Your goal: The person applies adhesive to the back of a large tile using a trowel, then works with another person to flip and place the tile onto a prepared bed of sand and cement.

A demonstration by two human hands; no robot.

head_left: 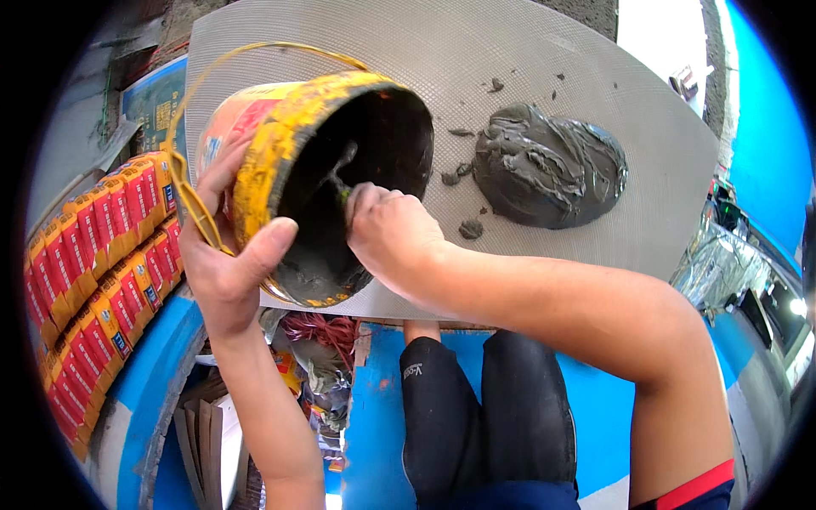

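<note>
My left hand (228,255) grips a yellow-rimmed bucket (263,161) by its side, the thumb over the rim. The bucket lies tipped, its mouth turned toward the right, and grey paste coats the inside. Inside that mouth, my right hand (395,234) is closed round a trowel (338,174) with a bent metal neck; its blade is hard to make out in the dark. A mound of wet grey mortar (548,166) rests on the textured grey board (595,246) to the right of the bucket. The bucket's yellow handle (246,49) loops over its far side.
Small crumbs of mortar (470,228) lie around the mound. Stacked red and yellow packets (102,280) stand at the left. Below the board are reddish strings (321,331) and crumpled wrappers. Clear plastic wrap (722,263) sits beyond the board's right edge. My legs are under the near edge.
</note>
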